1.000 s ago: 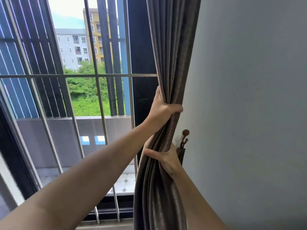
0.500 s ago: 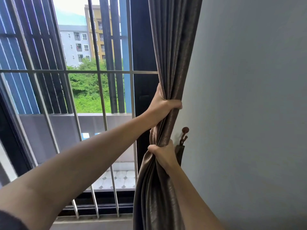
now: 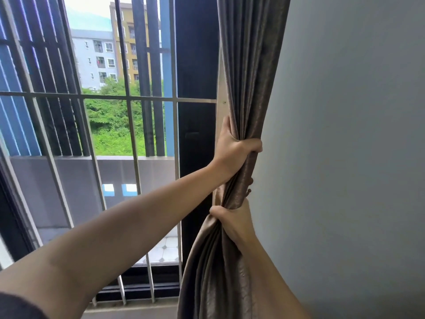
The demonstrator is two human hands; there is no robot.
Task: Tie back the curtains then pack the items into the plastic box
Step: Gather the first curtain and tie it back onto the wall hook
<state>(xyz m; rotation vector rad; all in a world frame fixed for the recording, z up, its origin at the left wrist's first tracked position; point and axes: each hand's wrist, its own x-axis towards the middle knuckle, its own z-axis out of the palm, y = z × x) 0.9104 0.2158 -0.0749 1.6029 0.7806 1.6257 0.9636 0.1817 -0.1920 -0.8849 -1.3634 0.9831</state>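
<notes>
While both hands bunch the brown-grey curtain (image 3: 243, 88) into a tight rope at the right edge of the window, the first step of the task, tying back, is in hand and not yet done. The left hand (image 3: 234, 149) is clenched round the gathered cloth higher up, fingers wrapped over its right side. The right hand (image 3: 233, 218) grasps the same bundle just below, thumb across the near folds. The curtain hangs between the barred window grille (image 3: 128, 134) on the left and the grey wall (image 3: 345, 157) on the right, close against the wall, and fans out below the lower grip.

By the look of it, the next move calls for 1 hand to hold the bundle squeezed while the other finds a tie or hook and loops it round the cloth. Letting go with both would likely let the folds spill open.

Between the 2 hands a small brown knob (image 3: 250, 181) peeps out from behind the curtain. It may be a tieback hook, but too little shows to be sure. No band or cord is visible. The plastic box and the items to pack are out of view. The curtain's top and hem are cut off, and the right hand's fingertips are hidden behind the cloth.
</notes>
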